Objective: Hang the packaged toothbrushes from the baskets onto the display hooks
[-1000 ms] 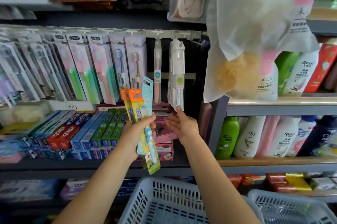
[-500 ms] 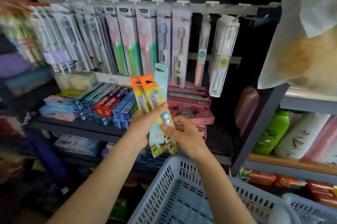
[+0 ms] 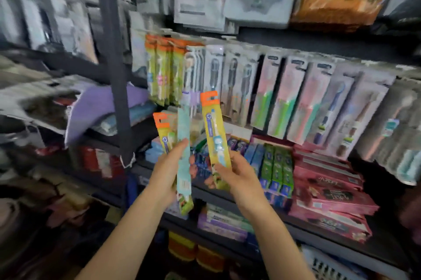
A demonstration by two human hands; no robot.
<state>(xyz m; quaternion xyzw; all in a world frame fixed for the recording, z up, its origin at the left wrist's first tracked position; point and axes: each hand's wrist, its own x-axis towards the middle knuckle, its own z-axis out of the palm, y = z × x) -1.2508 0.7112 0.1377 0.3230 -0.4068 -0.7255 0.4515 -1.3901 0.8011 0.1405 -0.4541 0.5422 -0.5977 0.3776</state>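
While shelf stock hangs behind, right hand (image 3: 237,174) pinches one orange-topped yellow pack (image 3: 215,133) upright, apart from the rest. Left hand (image 3: 167,170) grips teal pack (image 3: 183,149) w/ another orange-topped pack (image 3: 164,130). Matching hung packs (image 3: 164,70) above-left. Basket (image 3: 328,266) btm right.

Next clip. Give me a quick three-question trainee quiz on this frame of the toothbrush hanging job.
1. True or false: the right hand holds one orange-topped yellow pack.
2. What does the left hand hold? A) one shampoo bottle B) an orange-topped pack and a teal pack C) nothing
3. Fill in: matching orange-topped packs already hang at the ___ end of the toothbrush row.

Key: 1 true; 2 B; 3 left
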